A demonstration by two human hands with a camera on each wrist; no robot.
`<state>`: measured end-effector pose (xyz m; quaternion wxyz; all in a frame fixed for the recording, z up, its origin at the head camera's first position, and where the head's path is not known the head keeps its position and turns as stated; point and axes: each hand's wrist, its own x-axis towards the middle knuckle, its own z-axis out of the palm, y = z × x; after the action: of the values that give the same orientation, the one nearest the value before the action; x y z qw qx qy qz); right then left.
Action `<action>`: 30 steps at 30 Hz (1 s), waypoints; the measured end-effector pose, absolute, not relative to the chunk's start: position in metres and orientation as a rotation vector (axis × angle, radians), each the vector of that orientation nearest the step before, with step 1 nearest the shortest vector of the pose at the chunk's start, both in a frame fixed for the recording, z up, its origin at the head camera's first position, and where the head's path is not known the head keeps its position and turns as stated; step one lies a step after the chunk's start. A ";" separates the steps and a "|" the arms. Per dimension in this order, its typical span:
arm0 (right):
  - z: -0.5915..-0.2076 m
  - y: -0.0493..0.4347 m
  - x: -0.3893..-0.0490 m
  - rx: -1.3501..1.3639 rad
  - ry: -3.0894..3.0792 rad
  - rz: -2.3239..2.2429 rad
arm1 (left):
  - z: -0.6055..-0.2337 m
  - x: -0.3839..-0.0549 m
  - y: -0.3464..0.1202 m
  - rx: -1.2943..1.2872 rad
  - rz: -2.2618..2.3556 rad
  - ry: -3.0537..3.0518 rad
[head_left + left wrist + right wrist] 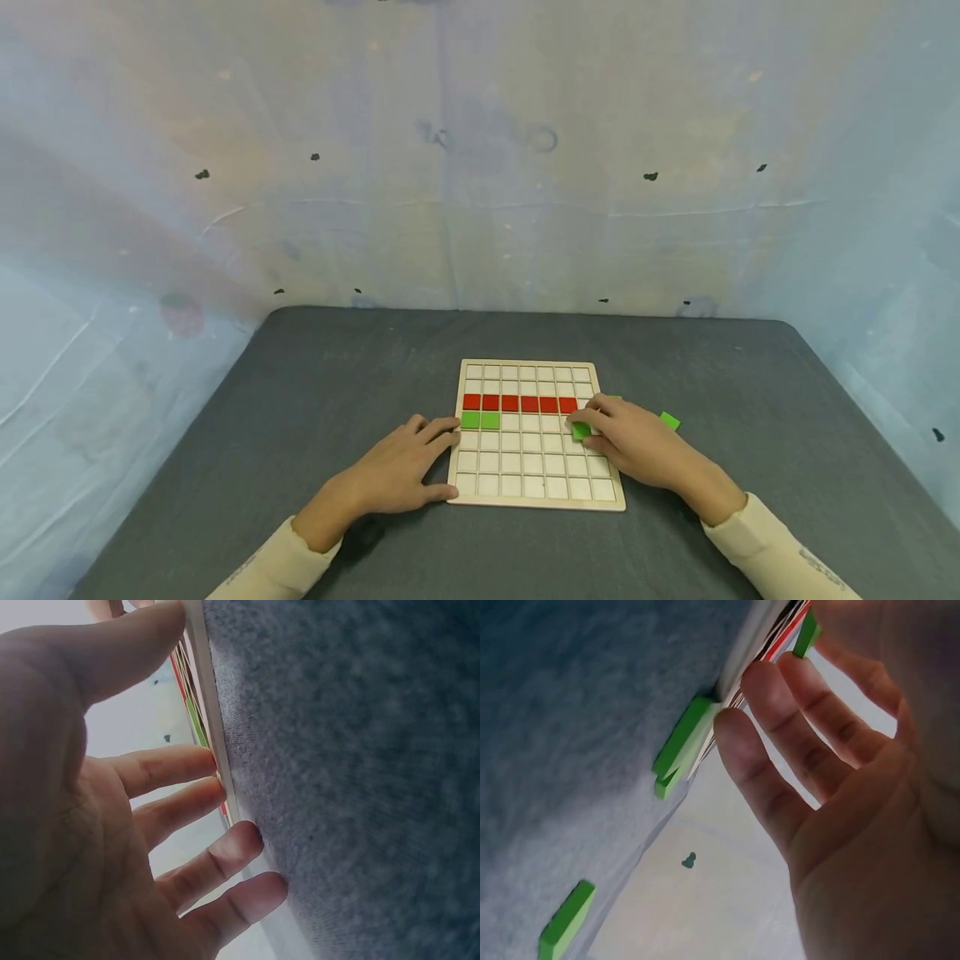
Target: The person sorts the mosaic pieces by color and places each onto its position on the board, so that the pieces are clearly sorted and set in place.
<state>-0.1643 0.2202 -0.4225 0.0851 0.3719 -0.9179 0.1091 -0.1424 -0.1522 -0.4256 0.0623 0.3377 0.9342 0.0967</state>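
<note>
A pale wooden grid board (522, 487) lies flat on the dark table. Six squares of one row hold red tiles (509, 403); at the left of the row below sit two green tiles (480, 420). My left hand (397, 471) rests its thumb and fingertips on the board's left edge, fingers spread and fairly straight. Over the board's right side, my right hand (641, 440) pinches a green tile (581, 431) between thumb and fingers. In the right wrist view, that held tile (806, 634) shows at the fingertips, partly hidden by the hand.
Loose green tiles (682, 739) lie against the board's right edge, and another green tile (670, 422) is farther right on the grey table (360, 358). A pale cloth wall (480, 250) with dark marks stands behind the table and at both sides.
</note>
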 end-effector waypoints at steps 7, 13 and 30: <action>-0.418 0.212 -0.169 1.154 -2.726 0.363 | -0.427 -0.142 -0.151 0.994 0.304 2.810; -0.407 0.197 -0.173 1.181 -2.737 0.406 | -0.428 -0.143 -0.151 0.976 0.310 2.813; -0.412 0.160 -0.188 1.231 -2.731 0.481 | -0.427 -0.143 -0.152 0.985 0.317 2.803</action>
<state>-0.1883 0.1601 -0.4124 0.0536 0.4053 -0.8988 0.1583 -0.1432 -0.1519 -0.4274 0.0769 0.3288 0.9353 0.1059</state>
